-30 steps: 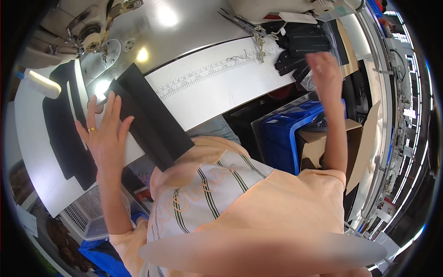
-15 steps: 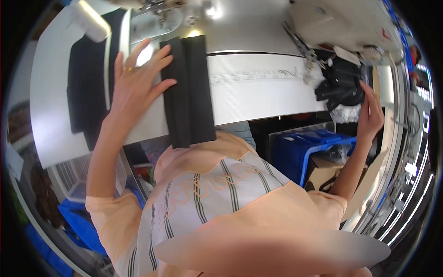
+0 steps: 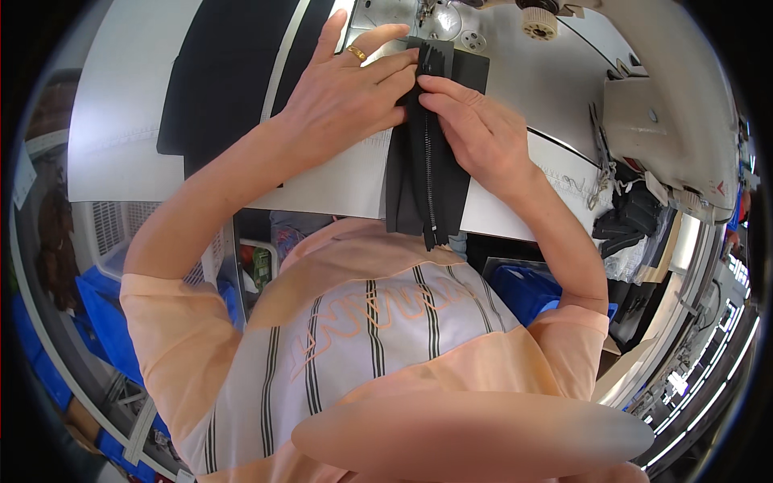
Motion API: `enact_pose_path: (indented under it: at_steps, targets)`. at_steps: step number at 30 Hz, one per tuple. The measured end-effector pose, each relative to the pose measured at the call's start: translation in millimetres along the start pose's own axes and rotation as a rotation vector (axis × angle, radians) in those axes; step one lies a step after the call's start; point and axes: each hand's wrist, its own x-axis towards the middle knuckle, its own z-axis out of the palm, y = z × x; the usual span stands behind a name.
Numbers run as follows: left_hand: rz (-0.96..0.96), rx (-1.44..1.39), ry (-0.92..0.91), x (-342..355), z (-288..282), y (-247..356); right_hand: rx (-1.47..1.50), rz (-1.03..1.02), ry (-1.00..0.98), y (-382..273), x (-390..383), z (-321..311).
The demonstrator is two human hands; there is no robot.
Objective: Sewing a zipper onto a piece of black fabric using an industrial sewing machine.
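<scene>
Two bare hands met on a white sewing table (image 3: 121, 121): left hand (image 3: 350, 88) and right hand (image 3: 475, 129) pinched a black zipper (image 3: 428, 161) onto black fabric (image 3: 403, 189).

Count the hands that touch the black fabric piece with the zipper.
2. The left hand presses its upper left part; the right hand pinches the black fabric piece along the zipper. No other hands show.

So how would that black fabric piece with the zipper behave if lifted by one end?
Probably floppy: the black fabric piece already droops over the table edge. It looks thin, so likely light. The zipper may stiffen its centre line slightly where the left hand and right hand pinch it.
</scene>
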Motion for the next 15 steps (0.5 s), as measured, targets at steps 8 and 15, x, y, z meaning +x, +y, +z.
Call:
enact_pose_path:
  at_steps: [8, 15]
  targets:
    - [0.017, -0.094, 0.017, -3, 1, -4, -0.112, 0.114, -0.028, 3, -11, 12]
    - [-0.110, -0.123, -0.063, -1, -4, 1, -0.120, 0.114, -0.039, -1, -9, 12]
